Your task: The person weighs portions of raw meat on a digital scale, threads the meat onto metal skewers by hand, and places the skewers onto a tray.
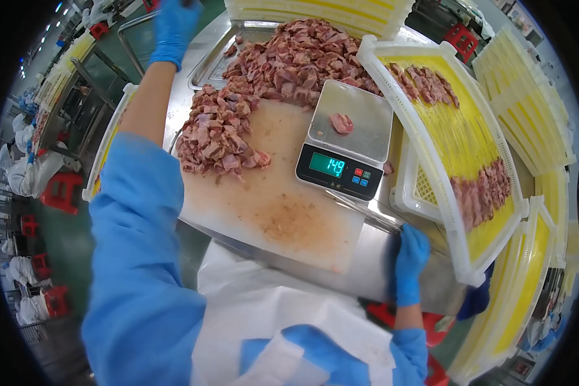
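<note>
My left hand (175, 29), in a blue glove, reaches far out past the steel tray, and its fingertips are cut off by the top edge. Whether it grips anything does not show. My right hand (412, 257), also gloved in blue, is curled at the near table edge, beside the ends of some thin skewers (370, 213); what its fingers hold is hidden. A digital scale (338, 168) reads 149, with any decimal point unclear. One small meat piece (341, 123) lies on its plate. Cut meat (296, 58) is heaped behind the white cutting board (302, 219), with a smaller meat pile (215, 132) on its left.
A white-rimmed yellow tray (431, 151) on the right bears rows of skewered meat (482, 193). More yellow trays (524, 96) are stacked beyond it. Under the heap is a steel tray (202, 71). Red stools (62, 192) and other people stand in the background at left.
</note>
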Motion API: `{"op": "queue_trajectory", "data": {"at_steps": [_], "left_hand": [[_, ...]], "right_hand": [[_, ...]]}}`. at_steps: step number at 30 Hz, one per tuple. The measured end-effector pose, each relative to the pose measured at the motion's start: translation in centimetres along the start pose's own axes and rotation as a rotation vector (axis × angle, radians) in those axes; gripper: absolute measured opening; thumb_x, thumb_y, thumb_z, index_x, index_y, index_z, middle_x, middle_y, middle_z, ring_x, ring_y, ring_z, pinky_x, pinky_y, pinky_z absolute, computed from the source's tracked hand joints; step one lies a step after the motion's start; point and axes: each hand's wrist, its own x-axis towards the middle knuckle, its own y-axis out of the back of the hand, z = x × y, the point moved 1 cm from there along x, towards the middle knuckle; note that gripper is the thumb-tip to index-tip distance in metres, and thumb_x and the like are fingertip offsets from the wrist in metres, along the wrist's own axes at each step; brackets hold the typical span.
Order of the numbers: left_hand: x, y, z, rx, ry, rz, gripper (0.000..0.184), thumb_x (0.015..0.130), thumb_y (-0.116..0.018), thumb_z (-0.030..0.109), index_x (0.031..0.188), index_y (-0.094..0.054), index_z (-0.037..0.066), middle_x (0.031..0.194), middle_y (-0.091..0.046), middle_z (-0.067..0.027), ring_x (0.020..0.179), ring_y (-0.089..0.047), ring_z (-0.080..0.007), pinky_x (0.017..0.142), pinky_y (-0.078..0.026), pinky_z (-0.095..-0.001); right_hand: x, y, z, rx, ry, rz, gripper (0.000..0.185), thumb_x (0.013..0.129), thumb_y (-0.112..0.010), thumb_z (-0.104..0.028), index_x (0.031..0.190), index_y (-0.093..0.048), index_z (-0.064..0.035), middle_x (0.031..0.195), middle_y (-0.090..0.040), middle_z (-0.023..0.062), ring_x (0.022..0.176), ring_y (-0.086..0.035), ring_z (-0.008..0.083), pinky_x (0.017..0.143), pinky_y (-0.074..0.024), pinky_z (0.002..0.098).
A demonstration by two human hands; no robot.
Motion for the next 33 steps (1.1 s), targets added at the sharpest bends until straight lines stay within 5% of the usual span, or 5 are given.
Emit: {"op": "queue_trajectory", "data": {"at_steps": [2,6,14,18,33], "left_hand": [[-5.8,-4.3,-2.5,0.222,-0.205,-0.798,0.024,0.077,-0.063,0.017,0.100,-0.065,0.007,0.087,-0.066,-0.0114,0.078,-0.063,-0.0237,0.075,-0.049,-0.0313],[-9.4,-6.5,3.4,-0.219,0.141,-0.885,0.029,0.073,-0.067,0.024,0.094,-0.067,0.004,0.089,-0.066,-0.0154,0.083,-0.064,-0.0271,0.078,-0.049,-0.0360],[-10.8,-10.4,9.2,-0.262,-0.272,-1.262,0.024,0.069,-0.067,0.016,0.088,-0.060,0.003,0.081,-0.063,-0.0102,0.072,-0.060,-0.0229,0.071,-0.049,-0.0334],[-7.0,-6.4,15.9,-0.769,0.009,-0.806,0.027,0.071,-0.068,0.012,0.095,-0.061,0.003,0.086,-0.063,-0.0072,0.077,-0.060,-0.0163,0.071,-0.049,-0.0310],[-10.2,-12.7,10.6,-0.278,-0.306,-0.986,0.026,0.070,-0.069,0.012,0.095,-0.063,0.006,0.082,-0.063,-0.0110,0.081,-0.062,-0.0298,0.075,-0.050,-0.0363]], "right_hand": [[0.0,0.0,0.1,-0.016,-0.005,0.014,0.023,0.074,-0.066,-0.002,0.097,-0.067,-0.0039,0.093,-0.064,0.0098,0.087,-0.059,0.0290,0.082,-0.0465,0.0391],[0.5,0.1,-0.1,0.011,-0.011,-0.009,0.021,0.075,-0.066,-0.003,0.096,-0.068,-0.0042,0.092,-0.064,0.0100,0.087,-0.059,0.0291,0.081,-0.0464,0.0387],[0.4,0.3,-0.2,-0.053,-0.010,-0.023,0.021,0.075,-0.066,-0.003,0.096,-0.068,-0.0046,0.091,-0.064,0.0102,0.086,-0.059,0.0292,0.080,-0.0466,0.0383],[0.4,0.2,-0.1,-0.056,-0.005,-0.038,0.023,0.074,-0.066,-0.002,0.097,-0.068,-0.0047,0.092,-0.064,0.0109,0.086,-0.059,0.0297,0.080,-0.0471,0.0383],[0.6,0.6,-0.4,0.006,0.023,0.065,0.024,0.072,-0.066,0.001,0.095,-0.068,-0.0047,0.092,-0.065,0.0101,0.086,-0.060,0.0286,0.080,-0.0481,0.0367]]}}
